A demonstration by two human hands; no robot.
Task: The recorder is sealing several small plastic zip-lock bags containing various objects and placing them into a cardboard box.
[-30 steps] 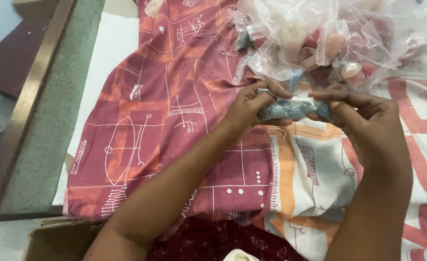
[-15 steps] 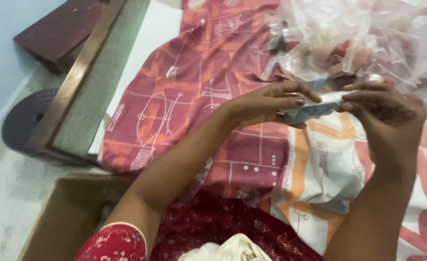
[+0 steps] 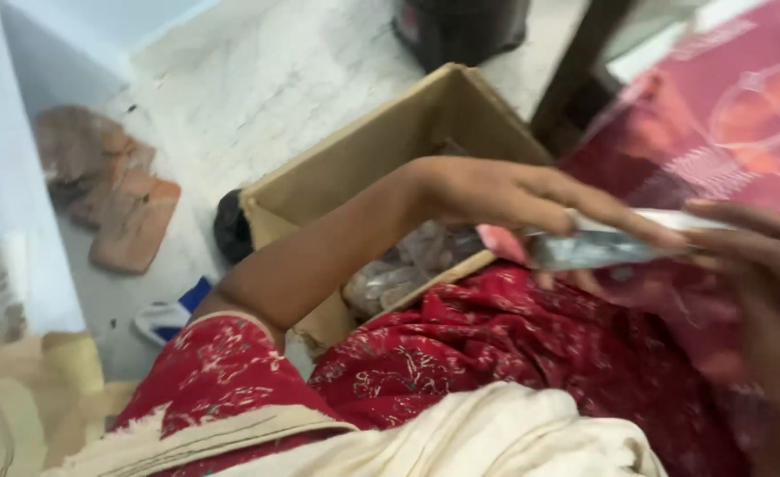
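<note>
While left hand [image 3: 496, 194] and right hand [image 3: 761, 265] pinch the flat packet [image 3: 602, 247] end to end, fingers pressed along it: keep level over cardboard box [image 3: 363, 159], grip firm.

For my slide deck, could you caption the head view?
Both hands, left hand and right hand, hold a flat shiny packet above an open cardboard box.

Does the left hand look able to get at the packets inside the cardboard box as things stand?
Probably yes: the cardboard box is open-topped directly under the left forearm, with the packets uncovered. But the left hand is occupied, holding a flat packet together with the right hand.
</note>
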